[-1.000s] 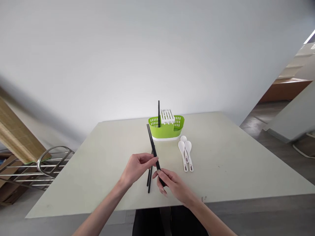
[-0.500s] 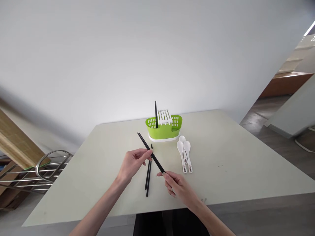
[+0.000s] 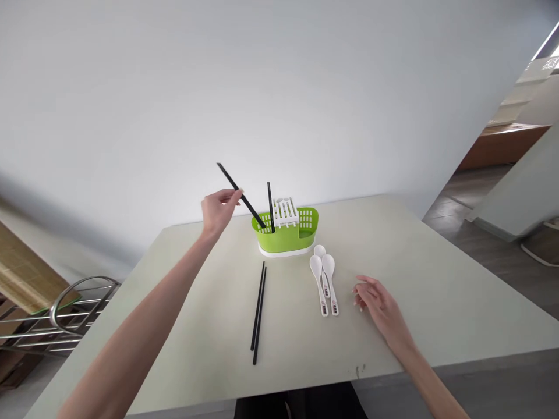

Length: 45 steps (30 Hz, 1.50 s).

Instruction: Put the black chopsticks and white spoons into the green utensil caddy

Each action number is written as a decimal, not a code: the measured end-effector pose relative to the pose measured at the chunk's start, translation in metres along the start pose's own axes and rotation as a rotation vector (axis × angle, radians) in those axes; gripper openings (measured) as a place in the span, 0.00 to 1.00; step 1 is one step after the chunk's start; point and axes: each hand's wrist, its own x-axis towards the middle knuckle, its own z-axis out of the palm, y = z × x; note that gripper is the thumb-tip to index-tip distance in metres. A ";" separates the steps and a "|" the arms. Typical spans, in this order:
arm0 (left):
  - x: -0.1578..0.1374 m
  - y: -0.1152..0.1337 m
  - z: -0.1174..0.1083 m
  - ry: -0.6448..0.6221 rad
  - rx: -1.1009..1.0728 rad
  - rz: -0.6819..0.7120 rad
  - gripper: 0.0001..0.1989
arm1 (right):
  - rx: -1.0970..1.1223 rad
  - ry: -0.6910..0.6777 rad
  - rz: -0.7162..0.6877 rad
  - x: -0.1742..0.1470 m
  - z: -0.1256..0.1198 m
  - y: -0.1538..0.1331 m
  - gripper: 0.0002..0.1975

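Chopstick (image 3: 241,196) pinched in my left hand (image 3: 217,209), tip at green caddy (image 3: 286,233).
My right hand (image 3: 378,302) released, at 3 o'clock of 3 spoons (image 3: 324,274).

A plain white wall (image 3: 279,87) fills the upper part of the view, evenly lit, with a soft shadow band slanting down its lower left. In front of it stands a pale, cream-coloured surface (image 3: 437,291), its far edge close to the wall. At the left, beside the surface, a chrome wire rack (image 3: 56,317) stands low, and behind it leans a bamboo-coloured board (image 3: 26,273). At the right the floor (image 3: 502,256) is grey-brown wood planking. Beyond it runs a brown wooden ledge (image 3: 502,148), with a bright strip of light (image 3: 545,43) in the upper right corner. A pale slanting panel (image 3: 524,192) crosses the right edge.
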 end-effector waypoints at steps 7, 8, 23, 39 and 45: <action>0.015 -0.045 0.062 -0.224 0.206 0.006 0.12 | -0.139 -0.085 -0.045 -0.007 0.007 0.016 0.27; 0.017 -0.049 0.066 -0.244 0.219 -0.002 0.12 | -0.155 -0.089 -0.045 -0.007 0.007 0.015 0.26; 0.024 -0.077 0.089 -0.298 0.189 0.142 0.17 | -0.154 -0.065 -0.018 -0.004 0.008 0.028 0.24; -0.183 -0.120 0.009 -0.530 0.286 0.047 0.17 | -0.225 0.030 -0.031 -0.005 0.006 0.028 0.25; -0.216 -0.117 0.003 -0.544 0.459 0.171 0.14 | -0.211 0.058 -0.045 -0.003 0.007 0.025 0.27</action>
